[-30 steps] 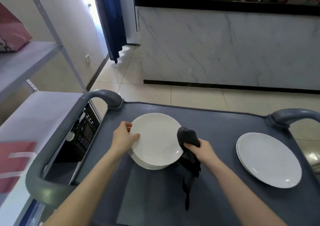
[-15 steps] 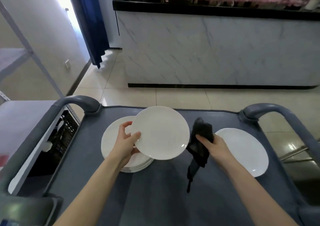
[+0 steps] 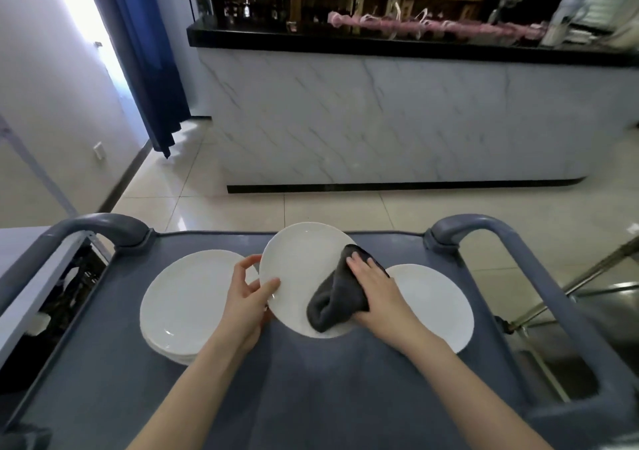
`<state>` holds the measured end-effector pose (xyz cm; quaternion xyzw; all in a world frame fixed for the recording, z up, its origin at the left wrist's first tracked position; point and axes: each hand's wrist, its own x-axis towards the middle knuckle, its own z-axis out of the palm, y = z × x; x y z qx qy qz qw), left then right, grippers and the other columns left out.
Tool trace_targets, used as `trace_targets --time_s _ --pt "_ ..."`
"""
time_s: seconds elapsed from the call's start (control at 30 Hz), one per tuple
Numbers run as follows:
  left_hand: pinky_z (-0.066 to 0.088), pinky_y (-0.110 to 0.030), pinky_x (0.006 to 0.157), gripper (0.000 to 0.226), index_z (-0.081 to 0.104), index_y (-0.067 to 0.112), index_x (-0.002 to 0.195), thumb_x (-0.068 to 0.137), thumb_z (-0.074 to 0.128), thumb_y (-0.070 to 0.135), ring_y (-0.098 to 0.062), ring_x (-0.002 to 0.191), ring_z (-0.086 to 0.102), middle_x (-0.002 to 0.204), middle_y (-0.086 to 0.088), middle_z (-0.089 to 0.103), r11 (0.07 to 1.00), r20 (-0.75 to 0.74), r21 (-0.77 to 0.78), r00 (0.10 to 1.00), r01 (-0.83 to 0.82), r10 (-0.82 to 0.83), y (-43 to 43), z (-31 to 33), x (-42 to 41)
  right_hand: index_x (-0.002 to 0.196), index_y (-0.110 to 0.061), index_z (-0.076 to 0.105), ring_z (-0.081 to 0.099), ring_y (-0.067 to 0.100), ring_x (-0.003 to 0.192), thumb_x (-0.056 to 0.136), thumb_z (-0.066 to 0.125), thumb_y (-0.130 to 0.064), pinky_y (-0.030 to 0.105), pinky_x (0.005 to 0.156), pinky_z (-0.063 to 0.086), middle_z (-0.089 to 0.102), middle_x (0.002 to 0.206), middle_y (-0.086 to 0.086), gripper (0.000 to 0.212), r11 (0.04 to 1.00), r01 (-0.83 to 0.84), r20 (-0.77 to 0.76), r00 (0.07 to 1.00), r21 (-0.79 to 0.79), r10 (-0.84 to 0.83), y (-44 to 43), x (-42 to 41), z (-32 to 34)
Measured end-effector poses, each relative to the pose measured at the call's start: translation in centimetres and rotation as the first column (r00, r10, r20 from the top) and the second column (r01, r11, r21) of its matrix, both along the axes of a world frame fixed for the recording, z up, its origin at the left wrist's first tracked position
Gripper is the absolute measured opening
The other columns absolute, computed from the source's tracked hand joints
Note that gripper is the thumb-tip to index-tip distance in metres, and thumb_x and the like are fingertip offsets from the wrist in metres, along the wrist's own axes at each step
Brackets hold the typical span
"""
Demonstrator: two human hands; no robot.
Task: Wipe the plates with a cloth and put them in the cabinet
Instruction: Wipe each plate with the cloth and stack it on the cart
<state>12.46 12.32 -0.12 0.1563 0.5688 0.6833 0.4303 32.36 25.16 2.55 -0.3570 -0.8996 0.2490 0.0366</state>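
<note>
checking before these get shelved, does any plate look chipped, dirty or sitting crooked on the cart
Nothing stands out. The plate in the left hand, the stack and the single plate on the cart look whole and clean; the right hand presses the cloth on it.

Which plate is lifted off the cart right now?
The middle plate: the left hand grips its edge and the right hand presses the cloth on it. The stack and the right plate lie flat on the cart.

Plates [image 3: 186, 297]: plain white
Cloth [image 3: 337, 297]: dark grey
Cart [image 3: 311, 397]: blue-grey
Curtain [image 3: 148, 52]: deep blue
Bar front [image 3: 380, 121]: white, grey marble veins
</note>
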Motion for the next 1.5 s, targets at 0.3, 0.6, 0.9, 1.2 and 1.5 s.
trace_targets --time_s 0.3,0.6,0.9,1.2,1.5 --pt "0.058 -0.042 0.063 0.041 0.053 0.038 0.117 0.098 0.060 0.003 -0.023 0.077 0.072 0.097 -0.006 0.076 0.997 -0.029 0.030 0.997 -0.075 0.076 0.5 1.2 0.4 0.154 -0.033 0.011 0.055 0.009 0.122 0.092 0.058 -0.022 0.019 0.094 0.049 0.048 0.143 -0.006 0.079 0.954 0.098 -0.394 0.895 -0.284 -0.210 -1.1 1.7 -1.4" --pt "0.059 -0.040 0.061 0.041 0.060 0.043 0.112 0.091 0.070 0.010 -0.033 0.082 0.072 0.099 -0.019 0.074 0.988 -0.062 0.033 0.987 0.148 -0.146 -0.6 2.0 0.1 0.118 -0.028 0.063 0.066 0.013 0.100 0.088 0.070 -0.029 0.023 0.078 0.053 0.072 0.103 -0.007 0.032 0.770 0.155 -0.391 0.789 -0.618 -0.473 4.5 0.4 1.6" --pt "0.059 -0.037 0.057 0.041 0.055 0.038 0.119 0.098 0.060 0.005 -0.024 0.079 0.075 0.098 -0.006 0.078 0.995 0.031 0.047 0.996 -0.087 0.086 0.0 1.0 -0.3 0.131 -0.034 0.051 0.066 0.003 0.104 0.077 0.074 -0.051 0.021 0.079 0.052 0.070 0.110 -0.015 0.061 0.624 -0.120 -0.338 0.909 -0.773 -0.244 3.7 2.3 1.6" --pt "0.060 -0.040 0.061 0.041 0.055 0.042 0.115 0.098 0.060 0.005 -0.029 0.079 0.073 0.097 -0.013 0.076 0.999 -0.062 0.025 0.998 0.033 -0.031 -0.5 1.8 0.7 0.120 -0.019 0.054 0.061 0.016 0.108 0.086 0.070 -0.042 0.030 0.089 0.048 0.065 0.115 -0.002 0.043 0.693 0.275 -0.376 0.678 -0.667 -0.631 2.2 -0.7 -0.1" --pt "0.055 -0.047 0.071 0.038 0.056 0.033 0.127 0.098 0.063 0.009 -0.034 0.082 0.072 0.098 -0.022 0.074 0.989 -0.143 -0.047 0.979 0.143 -0.149 -1.0 2.2 2.7 0.091 -0.028 0.067 0.066 0.005 0.086 0.067 0.086 -0.040 0.026 0.073 0.054 0.072 0.088 -0.013 0.033 0.891 0.217 -0.462 0.792 -0.399 -0.400 5.3 -0.5 2.5"
